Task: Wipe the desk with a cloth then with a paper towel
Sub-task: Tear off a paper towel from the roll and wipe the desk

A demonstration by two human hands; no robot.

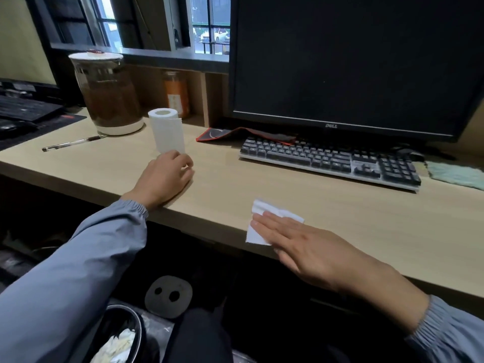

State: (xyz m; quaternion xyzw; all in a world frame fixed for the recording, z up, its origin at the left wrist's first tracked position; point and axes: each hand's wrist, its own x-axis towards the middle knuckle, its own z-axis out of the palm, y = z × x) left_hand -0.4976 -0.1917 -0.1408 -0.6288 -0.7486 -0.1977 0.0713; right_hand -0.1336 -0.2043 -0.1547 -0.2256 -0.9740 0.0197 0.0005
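A folded white paper towel (262, 218) lies at the front edge of the light wooden desk (353, 218). My right hand (309, 247) lies flat on it, fingers stretched out and pressing it down. My left hand (167, 176) rests on the desk with loosely curled fingers, right at the base of an upright white paper roll (167, 131); whether it grips the roll's loose end I cannot tell. A pale green cloth (455, 175) lies at the far right, beside the keyboard.
A black keyboard (330, 159) and a dark monitor (353, 61) stand at the back right, with a red-edged mouse pad (222, 134) beside them. A large lidded jar (107, 93) and a pen (73, 143) are at the back left. A bin (117, 336) stands under the desk.
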